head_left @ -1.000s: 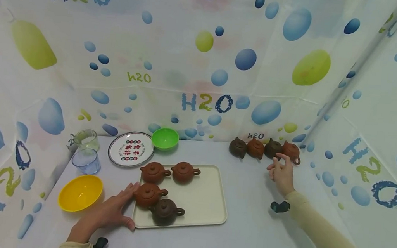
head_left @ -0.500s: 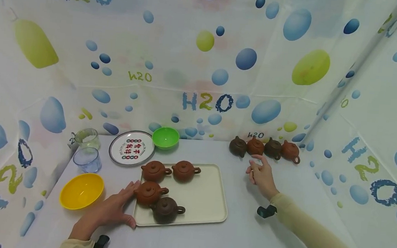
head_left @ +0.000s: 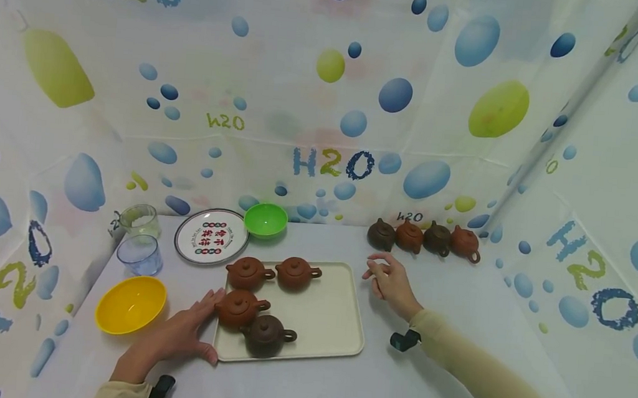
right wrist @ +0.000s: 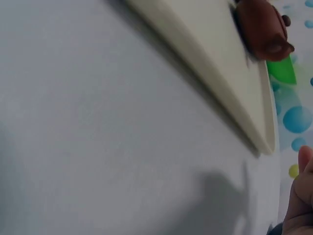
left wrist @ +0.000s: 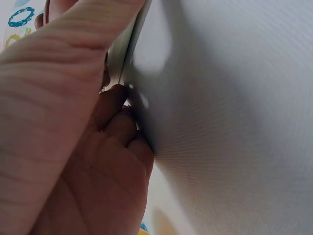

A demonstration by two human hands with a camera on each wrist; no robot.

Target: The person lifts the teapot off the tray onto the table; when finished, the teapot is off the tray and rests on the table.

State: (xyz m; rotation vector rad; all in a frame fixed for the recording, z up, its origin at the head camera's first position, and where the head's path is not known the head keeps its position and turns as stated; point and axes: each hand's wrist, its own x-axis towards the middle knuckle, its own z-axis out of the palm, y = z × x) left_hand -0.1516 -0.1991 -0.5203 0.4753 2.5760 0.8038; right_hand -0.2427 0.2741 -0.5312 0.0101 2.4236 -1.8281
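Note:
My left hand rests at the left edge of a cream tray, fingers along the side and thumb near the front corner. In the left wrist view its fingers lie low over the cloth beside the tray edge. Three reddish-brown teapots and a dark brown teapot stand on the tray's left half. My right hand hovers just beyond the tray's right side, fingers loosely bent, holding nothing. The right wrist view shows the tray's rim and a reddish-brown teapot.
At the back right, dark and reddish teapots stand in a row by the patterned backdrop. A green bowl and a printed plate sit behind the tray. Left are a clear glass mug, a bluish glass and a yellow bowl.
My right hand has moved left and nearer, from in front of the teapot row to the tray's right side. The left hand and the teapots have stayed put.

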